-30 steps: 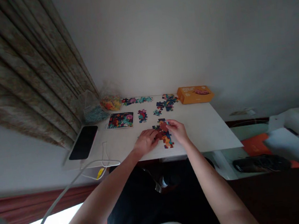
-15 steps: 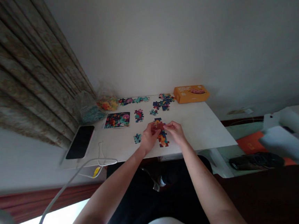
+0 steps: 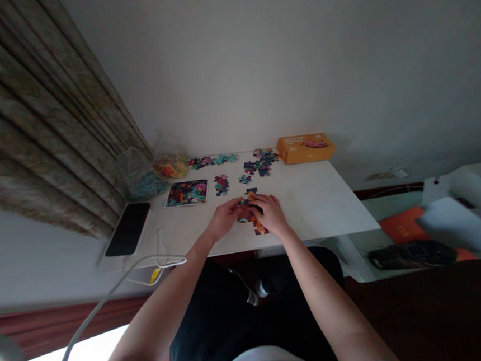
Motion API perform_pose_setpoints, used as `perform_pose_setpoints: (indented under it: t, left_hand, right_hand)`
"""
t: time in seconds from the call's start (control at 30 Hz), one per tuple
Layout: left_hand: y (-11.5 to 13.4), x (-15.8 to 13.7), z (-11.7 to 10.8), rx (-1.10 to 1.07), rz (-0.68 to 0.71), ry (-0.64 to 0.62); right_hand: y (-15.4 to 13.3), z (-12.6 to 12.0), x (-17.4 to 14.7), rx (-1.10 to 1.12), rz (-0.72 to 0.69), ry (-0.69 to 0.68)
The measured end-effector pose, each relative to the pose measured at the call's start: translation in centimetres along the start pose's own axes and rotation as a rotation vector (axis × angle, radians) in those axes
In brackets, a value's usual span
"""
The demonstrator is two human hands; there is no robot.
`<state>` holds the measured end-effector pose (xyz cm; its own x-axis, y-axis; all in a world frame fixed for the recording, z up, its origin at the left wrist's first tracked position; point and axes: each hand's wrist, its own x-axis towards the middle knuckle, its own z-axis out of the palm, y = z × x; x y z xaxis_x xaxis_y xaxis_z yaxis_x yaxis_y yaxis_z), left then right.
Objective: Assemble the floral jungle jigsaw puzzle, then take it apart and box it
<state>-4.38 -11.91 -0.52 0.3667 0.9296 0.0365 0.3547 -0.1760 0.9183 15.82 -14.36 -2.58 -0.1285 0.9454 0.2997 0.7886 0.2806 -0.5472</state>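
A small group of joined jigsaw puzzle pieces [image 3: 244, 214], brown, orange and dark blue, lies on the white table under my hands. My left hand [image 3: 224, 220] reaches in from the left, thumb and fingertips closed on a jigsaw piece [image 3: 243, 201] with some teal at the group's upper left edge. On the other side, my right hand [image 3: 272, 216] curls over the group, its thumb and fingertips gripping the pieces from the right. Its fingers hide part of the group. An orange piece [image 3: 260, 226] shows below the right thumb.
Behind lie more joined pieces [image 3: 262, 163], a strip of pieces [image 3: 213, 161] and a small red-and-teal section [image 3: 221, 185]. A picture card [image 3: 186, 193], phone [image 3: 127, 229], bags of pieces [image 3: 145, 180] and orange box [image 3: 306, 149] stand around. A white cable [image 3: 146, 260] crosses the front left edge.
My left hand has shifted left, and my right hand has moved left over the group. The brown piece sits lower left. The loose teal piece no longer shows at its former place.
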Motion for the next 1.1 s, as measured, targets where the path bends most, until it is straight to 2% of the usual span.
perform_pose_setpoints:
  t: [0.1, 0.2, 0.47, 0.6, 0.7, 0.9, 1.1]
  left_hand:
    - [-0.2, -1.2, -0.4, -0.075, -0.016, -0.139]
    - [0.0, -2.0, 0.1, -0.005, 0.005, -0.196]
    - [0.5, -2.9, 1.4, 0.45, 0.306, -0.11]
    - [0.8, -4.0, 1.8, 0.666, 0.336, -0.051]
    - [1.0, -5.0, 1.6, 0.723, 0.373, -0.02]
    - [0.8, -7.3, 0.4, 0.761, 0.602, -0.172]
    - [0.1, -8.0, 0.6, 0.861, 0.608, -0.189]
  right_hand:
    - [0.2, 0.2, 0.0, -0.022, 0.004, -0.004]
    - [0.5, 0.4, 0.0, -0.027, 0.004, 0.013]
    - [0.2, 0.3, -0.1, -0.054, -0.014, 0.009]
    - [0.1, 0.3, -0.1, -0.059, -0.011, 0.01]
    - [0.1, 0.3, -0.1, -0.042, -0.008, 0.014]
    - [0.1, 0.0, -0.1, -0.025, -0.007, 0.008]
    - [0.3, 0.0, -0.2, -0.012, -0.009, 0.009]
